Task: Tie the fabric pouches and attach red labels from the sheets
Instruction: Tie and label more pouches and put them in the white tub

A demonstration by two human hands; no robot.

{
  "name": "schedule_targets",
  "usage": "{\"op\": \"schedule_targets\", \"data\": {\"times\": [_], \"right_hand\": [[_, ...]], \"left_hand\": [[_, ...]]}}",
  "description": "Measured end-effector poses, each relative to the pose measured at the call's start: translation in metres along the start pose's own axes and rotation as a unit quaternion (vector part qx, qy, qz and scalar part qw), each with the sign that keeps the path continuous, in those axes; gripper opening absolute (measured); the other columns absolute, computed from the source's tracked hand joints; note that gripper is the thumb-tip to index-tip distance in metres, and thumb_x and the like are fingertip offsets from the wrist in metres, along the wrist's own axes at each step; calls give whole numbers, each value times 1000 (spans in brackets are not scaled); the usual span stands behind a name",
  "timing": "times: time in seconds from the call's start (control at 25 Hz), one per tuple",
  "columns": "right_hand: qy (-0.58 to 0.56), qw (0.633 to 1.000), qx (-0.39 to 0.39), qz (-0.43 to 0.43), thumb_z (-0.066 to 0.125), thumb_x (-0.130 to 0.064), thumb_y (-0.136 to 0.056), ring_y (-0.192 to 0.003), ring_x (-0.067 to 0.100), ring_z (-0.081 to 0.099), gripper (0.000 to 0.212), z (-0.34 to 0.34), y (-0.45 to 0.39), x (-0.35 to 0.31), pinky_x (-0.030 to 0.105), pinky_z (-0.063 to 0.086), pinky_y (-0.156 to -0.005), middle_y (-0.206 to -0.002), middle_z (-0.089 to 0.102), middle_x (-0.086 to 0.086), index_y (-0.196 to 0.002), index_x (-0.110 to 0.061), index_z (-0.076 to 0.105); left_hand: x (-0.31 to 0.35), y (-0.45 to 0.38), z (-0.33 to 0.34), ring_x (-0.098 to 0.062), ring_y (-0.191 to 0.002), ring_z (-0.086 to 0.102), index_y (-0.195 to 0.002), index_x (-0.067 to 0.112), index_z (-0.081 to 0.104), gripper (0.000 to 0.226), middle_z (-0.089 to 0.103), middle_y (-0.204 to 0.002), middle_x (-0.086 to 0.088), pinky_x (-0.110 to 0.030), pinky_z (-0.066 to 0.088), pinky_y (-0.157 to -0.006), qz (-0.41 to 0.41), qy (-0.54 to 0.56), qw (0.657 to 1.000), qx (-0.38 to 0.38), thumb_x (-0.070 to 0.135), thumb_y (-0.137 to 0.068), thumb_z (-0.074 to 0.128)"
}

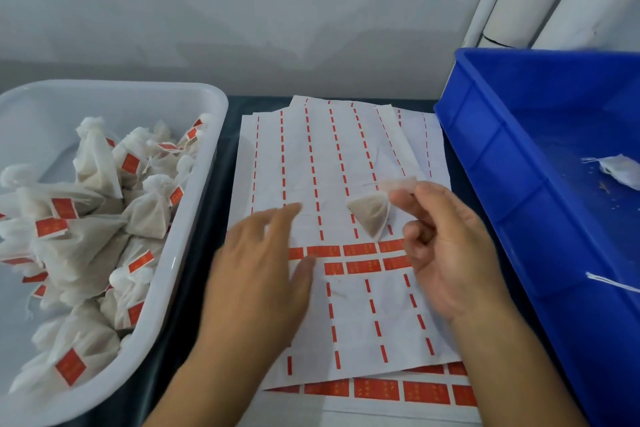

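You're working over matt white paper label sheets [346, 163], a bit creased, with the red labels [360, 249] looking like smooth printed stickers. The pouch [371, 215] your right hand [446, 250] is pinching is reading as thin, slightly see-through woven cloth, soft and matt, same as the tied pouches [90, 246] piling up in the white tub [194, 218], which is glossy smooth plastic. The blue bin [519, 163] is looking like hard plastic too, shiny with a dusty floor, and white cotton-like string [613, 282] is lying in it
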State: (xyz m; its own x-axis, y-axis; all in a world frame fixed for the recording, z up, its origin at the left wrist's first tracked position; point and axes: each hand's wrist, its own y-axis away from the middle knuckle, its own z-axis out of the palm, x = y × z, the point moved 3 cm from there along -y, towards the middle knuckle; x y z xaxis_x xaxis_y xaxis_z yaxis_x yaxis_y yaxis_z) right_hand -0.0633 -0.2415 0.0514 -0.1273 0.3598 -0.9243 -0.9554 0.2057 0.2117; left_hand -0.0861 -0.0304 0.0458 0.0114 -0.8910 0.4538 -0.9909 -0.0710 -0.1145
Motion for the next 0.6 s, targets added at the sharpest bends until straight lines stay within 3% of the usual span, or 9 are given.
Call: {"op": "schedule_targets", "data": {"times": [0.2, 0.4, 0.48, 0.6], "right_hand": [[-44, 995, 78, -46, 71, -39, -90, -67, 3, 68, 21, -18, -9, -6, 15, 48, -49, -108, 79, 1, -104, -26, 79], [-61, 990, 116, -42, 68, -39, -92, -74, 5, 72, 18, -26, -14, -7, 16, 51, -53, -109, 79, 0, -103, -30, 80], [-59, 991, 118, -38, 70, -41, -88, -73, 5, 72, 21, -27, -14, -7, 17, 51, -53, -108, 79, 0, -102, -30, 80], [-54, 991, 118, -40, 68, -40, -92, -73, 6, 72, 16, -28, -16, -6, 17, 52, -53, -107, 79, 0, -100, -33, 80]], "left_hand": [[70, -57, 36, -17, -122, 58, -147, 48, 33, 53, 58, -142, 11, -40, 53, -97, 92, -20, 995, -44, 60, -98, 50], [103, -88, 66, -25, -122, 60, -149, 39, 39, 59, 60, -141, 3, -43, 52, -97, 138, -106, 982, -77, 66, -96, 49], [107, -96, 70, -22, -116, 63, -146, 36, 49, 48, 64, -138, 5, -38, 54, -94, 148, -82, 983, -69, 55, -101, 49], [100, -100, 68, -18, -110, 67, -136, 37, 60, 33, 66, -136, 7, -33, 55, -92, 132, 39, 988, -74, 39, -104, 52]]}}
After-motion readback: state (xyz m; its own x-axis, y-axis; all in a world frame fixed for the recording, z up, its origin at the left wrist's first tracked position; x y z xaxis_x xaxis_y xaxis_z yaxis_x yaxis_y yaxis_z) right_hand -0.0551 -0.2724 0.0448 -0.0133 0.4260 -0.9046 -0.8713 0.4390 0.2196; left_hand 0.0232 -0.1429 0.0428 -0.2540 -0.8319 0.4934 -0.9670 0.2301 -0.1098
